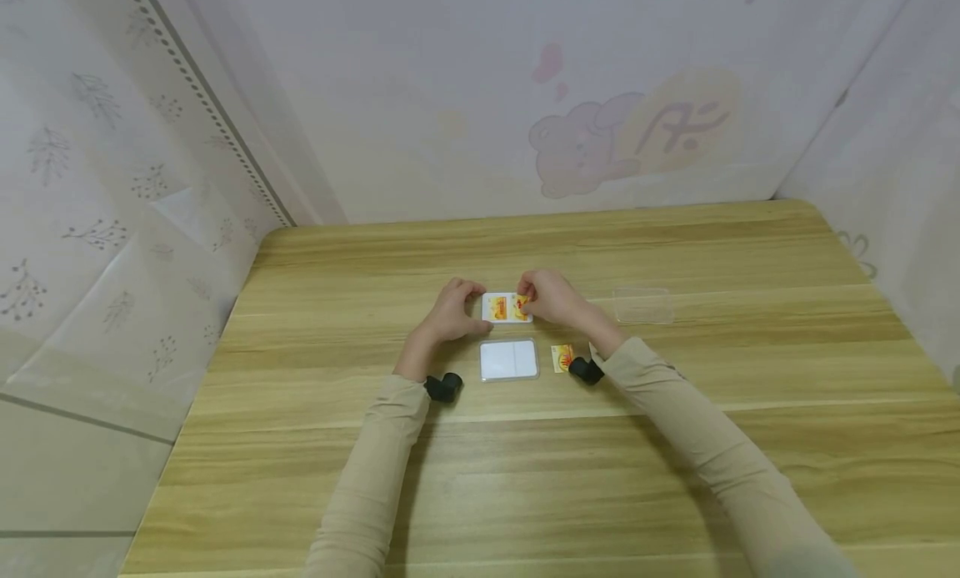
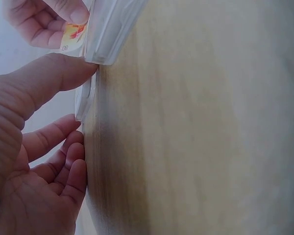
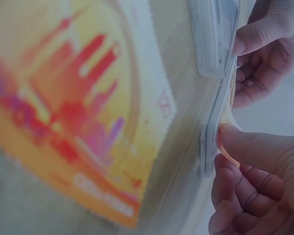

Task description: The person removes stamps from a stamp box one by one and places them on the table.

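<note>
Toward the back of the table lies a white stamp holder [image 1: 486, 301] in a clear plastic case. My left hand [image 1: 450, 311] grips its left end, thumb on the near edge and forefinger on the far edge. One orange-yellow postage stamp [image 1: 498, 309] lies on the holder's left half. Over the right half, my right hand [image 1: 553, 297] pinches a second stamp [image 1: 520, 305] between thumb and forefinger. The right wrist view shows this stamp's toothed edge [image 3: 230, 157] bent up, near the holder. Just in front lies another clear case [image 1: 498, 361] with a white insert.
A loose yellow stamp [image 1: 561, 358] lies on the wooden table [image 1: 480, 486], right of the front case and beside the right wrist's black camera [image 1: 587, 371]. Farther right lies a clear plastic cover [image 1: 643, 306]. Printed curtains [image 1: 420, 103] hang behind the table.
</note>
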A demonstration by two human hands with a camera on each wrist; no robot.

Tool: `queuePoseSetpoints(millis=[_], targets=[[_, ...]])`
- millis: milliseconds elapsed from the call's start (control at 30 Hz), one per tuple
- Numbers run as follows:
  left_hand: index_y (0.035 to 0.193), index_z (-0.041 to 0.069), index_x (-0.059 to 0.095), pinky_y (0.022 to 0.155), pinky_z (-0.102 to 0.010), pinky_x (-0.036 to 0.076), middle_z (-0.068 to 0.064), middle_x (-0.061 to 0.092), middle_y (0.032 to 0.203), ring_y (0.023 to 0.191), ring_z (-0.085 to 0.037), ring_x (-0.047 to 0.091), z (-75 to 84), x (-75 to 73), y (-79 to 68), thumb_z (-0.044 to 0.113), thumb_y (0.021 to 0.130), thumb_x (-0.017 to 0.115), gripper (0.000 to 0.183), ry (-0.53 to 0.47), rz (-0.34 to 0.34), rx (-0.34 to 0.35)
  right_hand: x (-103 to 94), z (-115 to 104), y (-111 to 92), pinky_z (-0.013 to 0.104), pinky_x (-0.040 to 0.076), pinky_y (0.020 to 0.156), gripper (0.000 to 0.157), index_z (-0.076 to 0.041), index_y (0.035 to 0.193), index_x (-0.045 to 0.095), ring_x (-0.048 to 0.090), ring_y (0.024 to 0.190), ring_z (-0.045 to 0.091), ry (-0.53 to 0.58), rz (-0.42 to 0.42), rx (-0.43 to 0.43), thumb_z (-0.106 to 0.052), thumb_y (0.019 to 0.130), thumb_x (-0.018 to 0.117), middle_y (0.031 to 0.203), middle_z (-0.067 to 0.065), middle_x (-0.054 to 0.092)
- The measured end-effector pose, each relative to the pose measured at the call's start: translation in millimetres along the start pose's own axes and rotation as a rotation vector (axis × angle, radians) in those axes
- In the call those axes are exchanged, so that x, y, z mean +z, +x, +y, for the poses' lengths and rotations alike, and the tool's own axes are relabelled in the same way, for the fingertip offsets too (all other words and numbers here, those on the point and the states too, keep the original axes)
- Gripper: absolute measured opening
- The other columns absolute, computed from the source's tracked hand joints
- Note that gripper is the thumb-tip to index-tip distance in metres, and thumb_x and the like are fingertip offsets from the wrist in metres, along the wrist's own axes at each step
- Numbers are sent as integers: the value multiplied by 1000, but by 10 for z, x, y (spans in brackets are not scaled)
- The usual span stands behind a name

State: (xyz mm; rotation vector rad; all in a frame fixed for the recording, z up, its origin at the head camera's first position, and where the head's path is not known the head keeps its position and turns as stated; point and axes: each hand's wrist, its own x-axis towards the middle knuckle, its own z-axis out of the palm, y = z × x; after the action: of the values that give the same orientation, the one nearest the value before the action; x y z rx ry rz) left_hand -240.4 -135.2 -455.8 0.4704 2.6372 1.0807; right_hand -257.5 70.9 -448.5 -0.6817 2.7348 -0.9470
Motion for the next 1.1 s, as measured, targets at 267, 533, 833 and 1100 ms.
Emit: queuePoseSetpoints(millis=[267, 533, 833, 1100], targets=[[126, -5, 50, 102, -40, 33, -17, 44, 123, 115, -29, 40, 2, -5, -7, 12, 75, 77, 60, -9, -3, 2, -10, 15, -9, 28, 47, 67, 7, 3, 87, 65, 58, 75, 21, 46, 43, -6, 5, 82, 60, 80, 11, 64], [126, -4, 51, 102, -40, 33, -16, 44, 122, 115, -29, 41, 2, -12, -5, 13, 74, 77, 60, 2, 0, -4, -21, 49, -12, 31, 45, 72, 13, 4, 94, 67, 55, 80, 22, 201, 77, 69, 1, 90, 55, 88, 14, 64], [126, -5, 51, 102, -40, 34, -16, 45, 122, 115, -29, 41, -2, -8, 1, 13, 74, 77, 60, 3, 0, 1, -77, 13, -41, 33, 44, 80, 18, 5, 99, 65, 53, 89, 23, 277, 34, 166, -5, 94, 52, 97, 15, 63], [126, -5, 50, 101, -40, 34, -16, 45, 121, 114, -29, 40, -6, -3, 6, 13, 75, 77, 60, 8, -2, 4, -102, 53, -71, 38, 45, 87, 20, 8, 103, 64, 54, 95, 25, 301, 13, 195, -5, 95, 50, 103, 19, 63]])
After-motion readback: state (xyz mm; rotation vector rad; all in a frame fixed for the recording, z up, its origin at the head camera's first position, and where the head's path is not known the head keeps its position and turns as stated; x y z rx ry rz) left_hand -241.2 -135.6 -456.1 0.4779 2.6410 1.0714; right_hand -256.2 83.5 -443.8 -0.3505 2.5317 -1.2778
